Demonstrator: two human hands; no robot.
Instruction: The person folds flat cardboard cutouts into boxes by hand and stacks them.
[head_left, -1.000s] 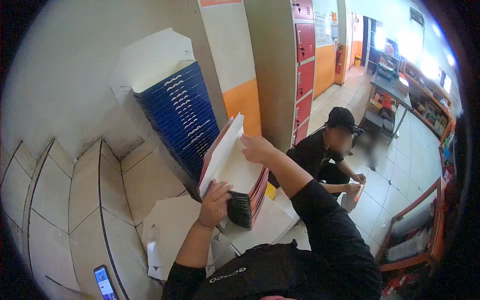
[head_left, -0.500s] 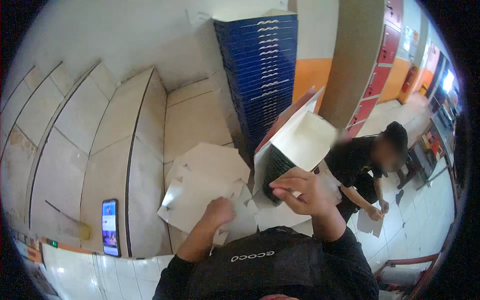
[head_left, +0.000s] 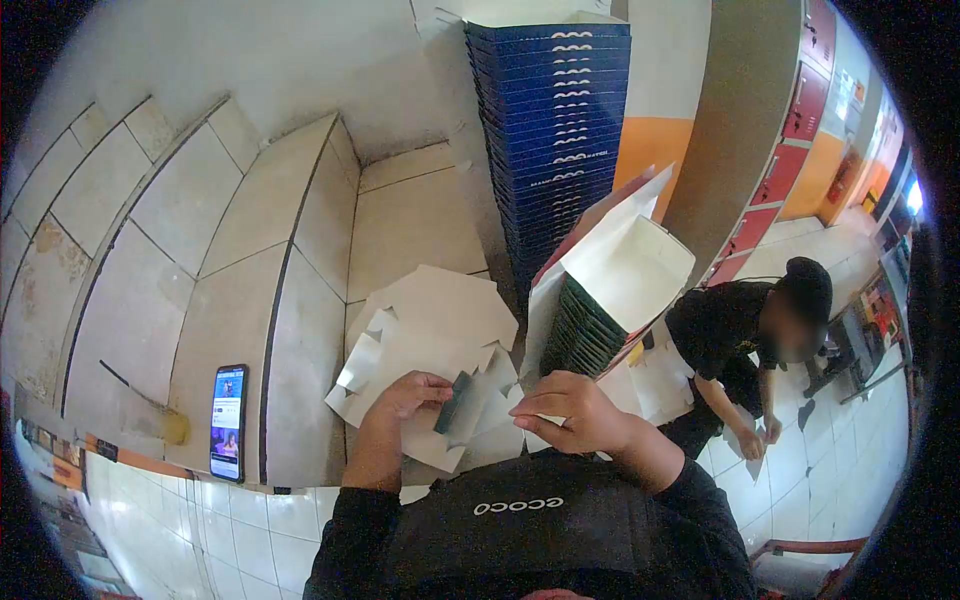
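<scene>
Beyond both hands, a tall stack of blue boxes [head_left: 560, 130] stands upright. Just past the right hand [head_left: 565, 415], a shorter stack of green boxes [head_left: 585, 325] leans, white inside. Cardboard sheets [head_left: 430, 315] lie between and past the hands. Well left of the left hand [head_left: 415, 393] is a phone [head_left: 229, 420]. The left thumb and fingers pinch a green flap [head_left: 453, 405]; the right fingers nearly meet their thumb, hold unclear.

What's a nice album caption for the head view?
Left hand and right hand at white card, near a tall blue stack, a phone resting on the tiles.
</scene>
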